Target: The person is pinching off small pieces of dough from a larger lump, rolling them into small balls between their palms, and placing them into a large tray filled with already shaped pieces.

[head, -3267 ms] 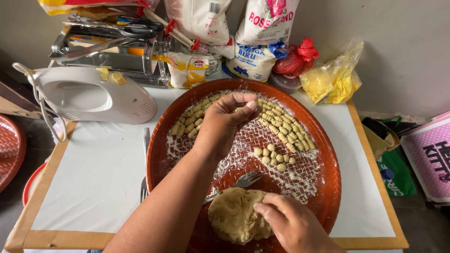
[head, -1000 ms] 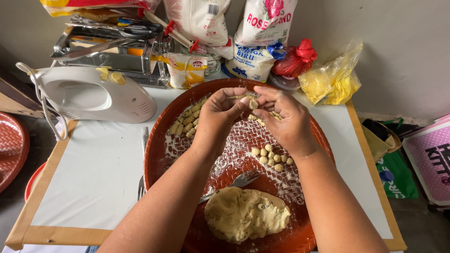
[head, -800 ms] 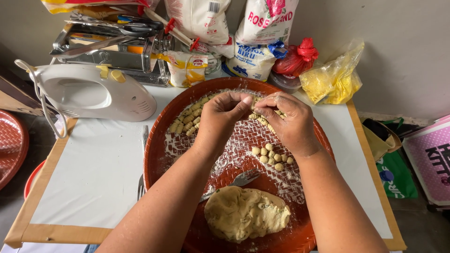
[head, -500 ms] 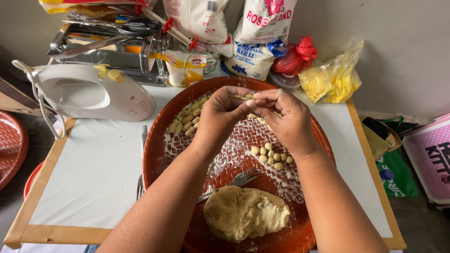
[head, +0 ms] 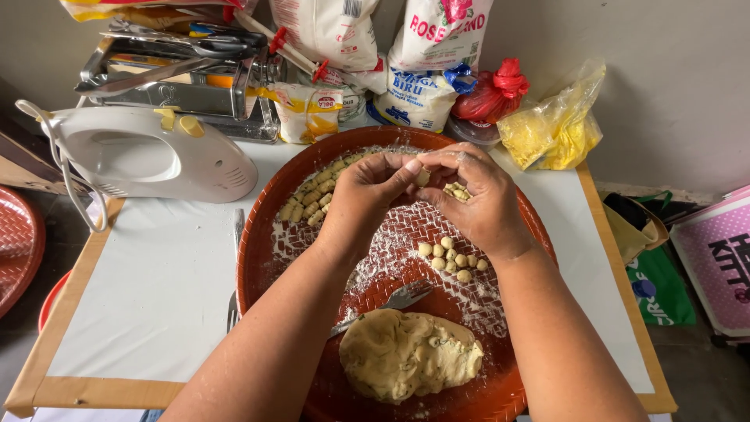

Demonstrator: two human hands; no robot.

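Note:
A round brown woven tray dusted with flour sits on the white table. My left hand and my right hand meet above its far half, fingertips pinching a small piece of dough between them. Several small dough balls rest in my right palm. More small dough pieces lie in a cluster under my right hand and in rows at the tray's far left. A large lump of dough lies at the near edge, with a fork beside it.
A white hand mixer lies left of the tray, a metal pasta machine behind it. Flour bags, a red bag and a yellow bag line the wall. A red basket stands at far left.
3.3 s ago my right hand was on the large dough lump and my left reached over the rows alone. Now both hands are together above the tray's far half, working a small piece.

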